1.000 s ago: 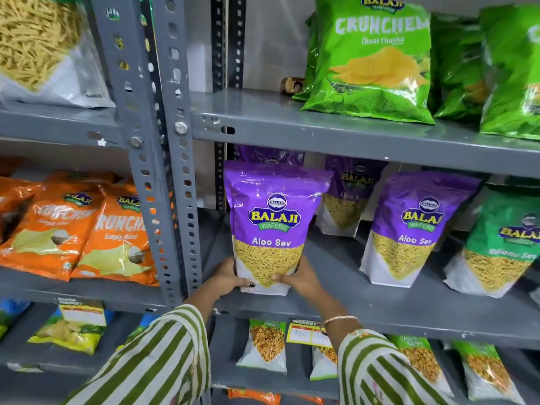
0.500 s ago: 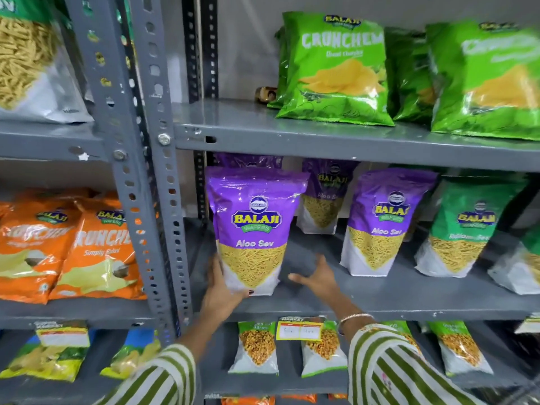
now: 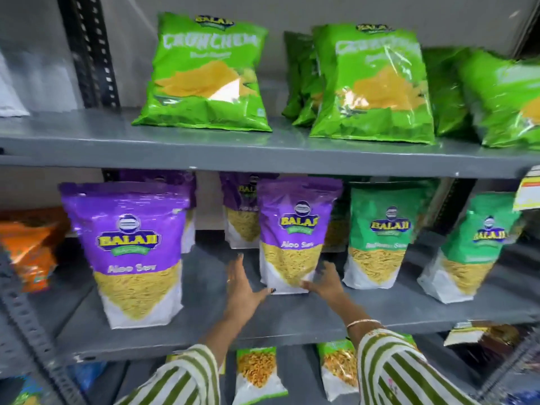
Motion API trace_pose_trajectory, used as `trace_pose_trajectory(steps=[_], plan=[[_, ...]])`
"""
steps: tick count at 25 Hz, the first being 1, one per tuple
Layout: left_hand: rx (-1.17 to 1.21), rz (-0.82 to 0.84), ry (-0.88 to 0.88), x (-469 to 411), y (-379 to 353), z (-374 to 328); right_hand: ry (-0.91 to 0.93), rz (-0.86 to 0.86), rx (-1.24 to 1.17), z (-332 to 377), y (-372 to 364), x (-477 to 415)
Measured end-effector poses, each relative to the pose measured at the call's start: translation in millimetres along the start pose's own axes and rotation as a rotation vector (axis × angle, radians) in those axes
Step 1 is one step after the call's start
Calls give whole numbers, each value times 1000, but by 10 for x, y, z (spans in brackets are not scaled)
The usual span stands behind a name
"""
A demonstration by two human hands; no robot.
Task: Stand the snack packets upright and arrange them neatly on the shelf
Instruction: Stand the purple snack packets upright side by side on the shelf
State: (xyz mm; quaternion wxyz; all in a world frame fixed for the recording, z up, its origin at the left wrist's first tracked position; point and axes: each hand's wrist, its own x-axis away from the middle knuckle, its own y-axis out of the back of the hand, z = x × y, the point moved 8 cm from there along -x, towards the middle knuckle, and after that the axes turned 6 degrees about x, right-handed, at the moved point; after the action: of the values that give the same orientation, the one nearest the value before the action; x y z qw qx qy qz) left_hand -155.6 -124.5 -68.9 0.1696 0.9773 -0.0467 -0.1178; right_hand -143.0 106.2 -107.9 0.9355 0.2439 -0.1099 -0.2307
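Note:
A large purple Aloo Sev packet (image 3: 131, 252) stands upright at the left of the grey middle shelf (image 3: 292, 320), with no hand on it. A second purple Aloo Sev packet (image 3: 295, 238) stands further right. My left hand (image 3: 242, 287) is at its lower left, fingers spread, thumb tip at the packet's bottom corner. My right hand (image 3: 324, 282) is at its lower right, fingers apart, thumb against the base. Neither hand closes around it. More purple packets (image 3: 239, 217) stand behind. Two green Ratlami Sev packets (image 3: 377, 238) (image 3: 473, 252) stand to the right, the far one tilted.
The upper shelf (image 3: 263, 150) holds green Crunchem chip bags (image 3: 204, 74) leaning back. Orange bags (image 3: 29, 247) sit in the left bay behind a perforated upright (image 3: 26, 317). Small packets (image 3: 257, 372) stand on the lower shelf. A price tag (image 3: 529, 188) hangs at the right.
Both hands have let go of the left purple packet, which stays upright, and have moved right to the base of the second purple packet. The view has swung right.

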Motion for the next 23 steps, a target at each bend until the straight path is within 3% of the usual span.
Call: trace_pose_trajectory(steps=[2,5,8,15,23], plan=[[142,38,185,-226,-275,96,73,83,-49,136,40,-40],[127,97,341,-342,-534,198,129,180,-48,90,-74,-309],[143,20,380,-320,-486,246,122,280,-27,-183,-348,-583],[101,-15,395,-103,117,458,129,391,-75,365,-521,220],[8,-9,444,-76,316,1134,156,339,-148,559,-627,649]])
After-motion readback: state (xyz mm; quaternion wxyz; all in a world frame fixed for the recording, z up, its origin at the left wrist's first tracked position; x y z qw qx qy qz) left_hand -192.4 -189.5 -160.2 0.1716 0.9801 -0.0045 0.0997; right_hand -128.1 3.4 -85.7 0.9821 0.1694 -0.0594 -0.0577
